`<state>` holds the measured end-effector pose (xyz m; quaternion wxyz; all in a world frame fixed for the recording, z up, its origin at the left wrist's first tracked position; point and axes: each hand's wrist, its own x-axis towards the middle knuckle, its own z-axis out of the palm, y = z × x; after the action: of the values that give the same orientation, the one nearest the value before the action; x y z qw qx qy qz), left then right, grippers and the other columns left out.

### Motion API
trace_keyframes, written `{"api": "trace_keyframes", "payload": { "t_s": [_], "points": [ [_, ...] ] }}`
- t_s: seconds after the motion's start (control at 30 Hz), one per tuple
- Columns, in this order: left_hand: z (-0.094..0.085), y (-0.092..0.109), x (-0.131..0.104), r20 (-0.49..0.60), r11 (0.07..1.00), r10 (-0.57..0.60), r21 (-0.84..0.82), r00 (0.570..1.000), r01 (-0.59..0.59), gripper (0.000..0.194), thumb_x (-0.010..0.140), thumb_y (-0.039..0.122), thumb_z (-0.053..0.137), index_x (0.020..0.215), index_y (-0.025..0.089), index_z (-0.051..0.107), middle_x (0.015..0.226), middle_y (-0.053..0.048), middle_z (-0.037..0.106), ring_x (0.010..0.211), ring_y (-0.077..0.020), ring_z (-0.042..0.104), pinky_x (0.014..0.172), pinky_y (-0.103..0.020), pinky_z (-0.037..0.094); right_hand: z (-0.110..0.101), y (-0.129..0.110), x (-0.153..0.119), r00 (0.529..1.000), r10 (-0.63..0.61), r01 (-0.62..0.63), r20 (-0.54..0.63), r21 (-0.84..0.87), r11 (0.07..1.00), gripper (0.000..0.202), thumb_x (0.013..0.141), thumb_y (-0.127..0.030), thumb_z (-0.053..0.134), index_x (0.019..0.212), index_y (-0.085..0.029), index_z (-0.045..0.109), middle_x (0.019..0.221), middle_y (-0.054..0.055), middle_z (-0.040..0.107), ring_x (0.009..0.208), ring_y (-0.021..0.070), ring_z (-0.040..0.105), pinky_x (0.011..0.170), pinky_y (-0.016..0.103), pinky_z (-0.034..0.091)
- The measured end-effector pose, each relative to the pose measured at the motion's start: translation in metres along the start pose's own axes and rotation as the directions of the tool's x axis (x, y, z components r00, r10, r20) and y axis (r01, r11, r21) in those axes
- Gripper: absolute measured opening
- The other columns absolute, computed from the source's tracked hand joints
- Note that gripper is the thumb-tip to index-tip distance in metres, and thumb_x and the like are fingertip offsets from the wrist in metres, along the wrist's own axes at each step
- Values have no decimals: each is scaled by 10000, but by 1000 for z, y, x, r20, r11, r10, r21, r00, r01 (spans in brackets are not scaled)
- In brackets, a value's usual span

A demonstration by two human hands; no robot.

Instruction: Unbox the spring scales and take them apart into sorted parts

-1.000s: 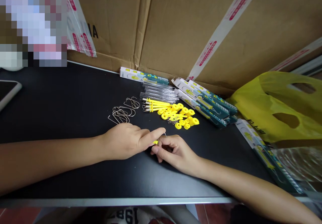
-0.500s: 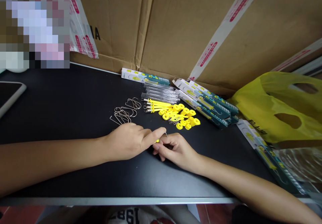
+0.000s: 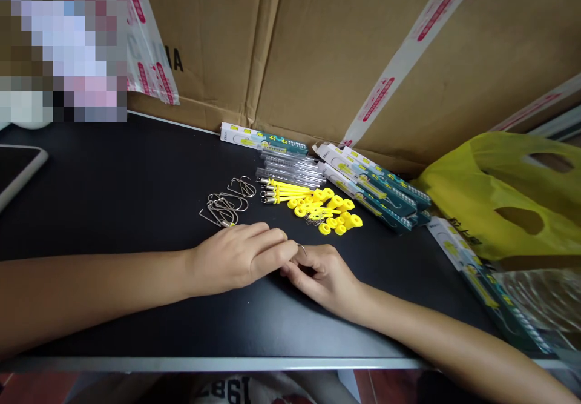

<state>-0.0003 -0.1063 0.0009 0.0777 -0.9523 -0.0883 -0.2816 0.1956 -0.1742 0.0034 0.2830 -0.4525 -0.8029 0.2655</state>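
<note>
My left hand [image 3: 242,255] is closed, its fingertips meeting those of my right hand [image 3: 320,274] above the front part of the black table. A thin curved metal hook [image 3: 301,248] shows between the two hands, at the fingertips of the right one. My left fingers cover whatever else is pinched there. Behind my left hand lies a heap of metal hooks [image 3: 222,204]. Yellow rods with springs [image 3: 285,191] and several yellow rings and caps [image 3: 334,202] lie behind my hands, with clear plastic tubes [image 3: 293,169] just beyond.
Printed narrow boxes [image 3: 372,180] are piled at the back right, another box [image 3: 263,139] at the back. A yellow plastic bag [image 3: 481,192] lies on the right, a phone-like device [image 3: 22,171] at far left. A large cardboard box [image 3: 318,46] stands behind the table [image 3: 136,325].
My left fingers have closed further over the held piece, and its yellow part is now hidden. A silver and yellow bit now shows beside the hook heap, by my left knuckles.
</note>
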Motion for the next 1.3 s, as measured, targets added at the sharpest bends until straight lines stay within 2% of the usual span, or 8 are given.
{"api": "trace_keyframes", "payload": {
  "t_s": [0.2, 0.37, 0.43, 0.63, 0.77, 0.9, 1.17, 1.3],
  "points": [
    [1, 3, 2, -19, 995, -51, 80, 999, 52, 289, 988, 205, 262, 1227, 111, 395, 715, -3, 597, 658, -139, 569, 580, -254, 423, 0, -2, 0, 1000, -29, 29, 1, 39, 999, 299, 907, -228, 483, 613, -174, 489, 566, -3, 554, 489, 74, 455, 490, 203, 358],
    [-2, 5, 2, 9, 985, 91, 150, 996, -91, 336, 964, 166, 284, 1276, 88, 380, 673, 10, 611, 564, -137, 555, 513, -283, 375, 2, -5, -4, 965, -249, 231, -77, -189, 954, 294, 862, -146, 518, 584, -192, 438, 491, -33, 468, 442, 74, 377, 453, 228, 280],
    [-1, 6, 1, -5, 983, 113, 148, 994, -111, 304, 958, 151, 289, 1223, 86, 424, 700, 4, 631, 553, -129, 565, 505, -285, 376, 3, -6, -4, 961, -264, 242, -88, -206, 948, 283, 859, -149, 526, 590, -191, 448, 490, -31, 467, 443, 78, 383, 452, 233, 276],
    [4, 5, 1, -16, 997, 45, 67, 999, -44, 266, 982, 196, 253, 1039, 119, 502, 675, 12, 629, 558, -115, 589, 525, -260, 386, 5, -11, -3, 997, 71, -71, 6, 120, 990, 332, 915, -289, 502, 612, -162, 545, 534, -12, 541, 475, 71, 473, 496, 193, 373],
    [3, 3, 1, 16, 997, 47, 64, 999, -48, 265, 975, 192, 265, 941, 151, 524, 687, 19, 616, 574, -132, 581, 520, -271, 373, 5, -10, -3, 974, 142, -196, 178, 333, 923, 404, 962, -336, 405, 679, -137, 614, 487, -25, 535, 453, 56, 484, 515, 169, 405],
    [0, 3, 1, 25, 994, 56, 94, 998, -58, 270, 971, 187, 265, 939, 155, 532, 679, 21, 602, 576, -135, 569, 522, -280, 358, 3, -6, -3, 972, 124, -193, 201, 369, 909, 424, 959, -342, 411, 672, -124, 633, 472, -29, 519, 433, 48, 458, 483, 157, 382],
    [3, 2, 1, 75, 998, 19, 52, 997, -23, 238, 972, 220, 298, 901, 176, 520, 667, 33, 575, 561, -124, 551, 515, -273, 341, 5, -12, -1, 987, 163, -161, 19, 298, 941, 335, 904, -331, 525, 691, -117, 670, 484, -31, 521, 461, 56, 459, 479, 170, 354],
    [4, 1, 2, 63, 998, 26, 60, 998, -30, 208, 961, 224, 332, 877, 183, 518, 647, 39, 562, 546, -128, 539, 499, -270, 335, 8, -10, 0, 984, 178, -169, 3, 332, 928, 360, 901, -349, 526, 653, -121, 653, 447, -36, 509, 429, 54, 442, 459, 171, 349]
  ]
}}
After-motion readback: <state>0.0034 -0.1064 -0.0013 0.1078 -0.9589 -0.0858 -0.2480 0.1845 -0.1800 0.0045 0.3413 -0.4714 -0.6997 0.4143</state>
